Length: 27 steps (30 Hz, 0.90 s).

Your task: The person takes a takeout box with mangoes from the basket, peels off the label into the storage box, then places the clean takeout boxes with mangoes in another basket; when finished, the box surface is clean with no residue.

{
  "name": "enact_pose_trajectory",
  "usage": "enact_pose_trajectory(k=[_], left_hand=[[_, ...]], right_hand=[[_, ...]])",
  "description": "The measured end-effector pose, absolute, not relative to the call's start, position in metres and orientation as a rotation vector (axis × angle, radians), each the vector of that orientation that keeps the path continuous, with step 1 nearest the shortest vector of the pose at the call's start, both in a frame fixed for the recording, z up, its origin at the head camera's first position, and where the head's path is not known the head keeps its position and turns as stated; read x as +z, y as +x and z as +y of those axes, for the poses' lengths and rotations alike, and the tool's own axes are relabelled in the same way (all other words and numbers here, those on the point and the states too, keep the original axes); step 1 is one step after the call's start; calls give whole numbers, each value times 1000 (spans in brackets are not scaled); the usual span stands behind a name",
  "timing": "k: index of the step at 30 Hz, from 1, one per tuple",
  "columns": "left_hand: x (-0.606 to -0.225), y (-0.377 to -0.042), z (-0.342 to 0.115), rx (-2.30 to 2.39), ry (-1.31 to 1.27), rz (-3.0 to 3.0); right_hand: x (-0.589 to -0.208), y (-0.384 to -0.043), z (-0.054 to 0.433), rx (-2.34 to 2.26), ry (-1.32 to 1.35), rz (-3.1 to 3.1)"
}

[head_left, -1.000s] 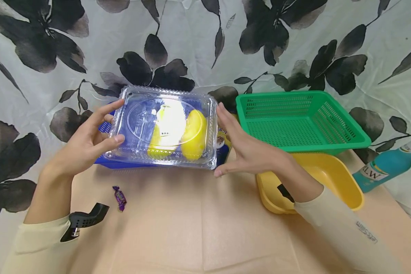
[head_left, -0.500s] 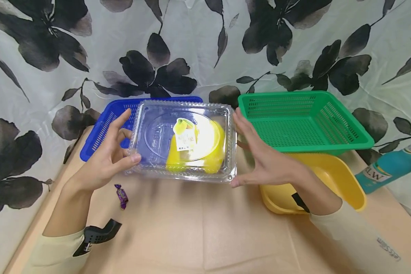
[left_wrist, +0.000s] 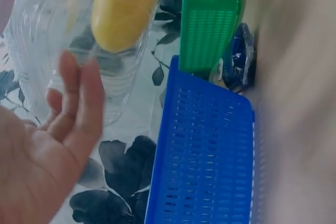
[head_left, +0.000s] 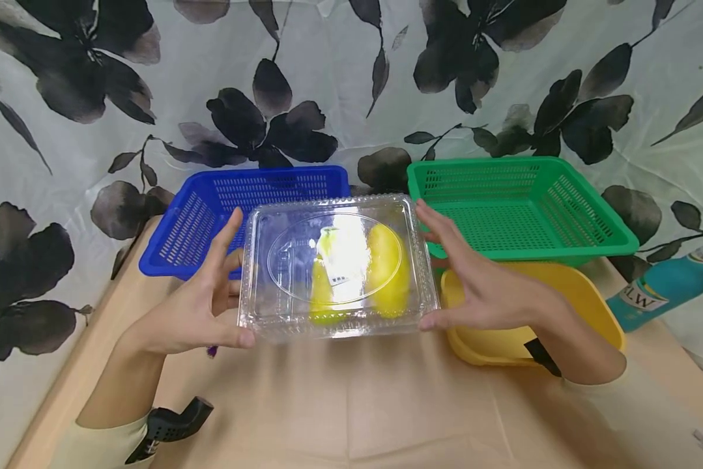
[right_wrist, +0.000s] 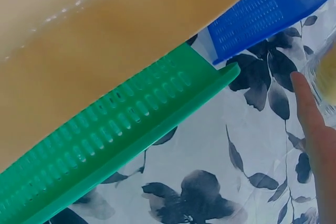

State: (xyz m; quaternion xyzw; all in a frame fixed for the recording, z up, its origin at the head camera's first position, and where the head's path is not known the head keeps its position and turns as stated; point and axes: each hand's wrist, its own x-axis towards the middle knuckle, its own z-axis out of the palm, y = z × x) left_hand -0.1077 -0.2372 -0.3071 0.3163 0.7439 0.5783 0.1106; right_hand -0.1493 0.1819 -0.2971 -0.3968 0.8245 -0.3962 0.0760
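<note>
A clear plastic clamshell box [head_left: 286, 260] is held up above the table between both hands in the head view. Inside lie two yellow mangoes [head_left: 389, 277], partly under glare, and a white label [head_left: 336, 260] sits on the lid. My left hand [head_left: 195, 312] grips the box's left side, thumb at the near corner and fingers behind. On the opposite side, my right hand [head_left: 492, 293] holds the edge between thumb and fingers. The left wrist view shows the box tilted, with one mango [left_wrist: 123, 11] pressed near its wall.
Behind the box stands a blue basket [head_left: 181, 228], with a green basket [head_left: 503, 254] to its right. A yellow tray [head_left: 586, 312] and a teal bottle [head_left: 650, 293] are at the right. A purple-wrapped candy [head_left: 212, 352] peeks out below the left hand. A dark blue packet [left_wrist: 239, 61] lies beside the baskets.
Both hands have brought the clamshell box right and closer to the body, uncovering much of the blue basket. The left hand now covers most of the candy.
</note>
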Motion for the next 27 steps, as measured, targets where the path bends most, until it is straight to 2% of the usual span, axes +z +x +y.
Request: enact_pose_trajectory(k=[10,20,27], left_hand=[[-321,-103,-234,1435,930,2457],[-342,-95,-220,1652,1002,2200],[-353,-90,-220,1534,978,2321]], right_hand=[[-301,-127,186,-951,-1012,2525],[-317,-122,195,-1060,-973,2370],[-327,-118,198,-1081,-947,2336]])
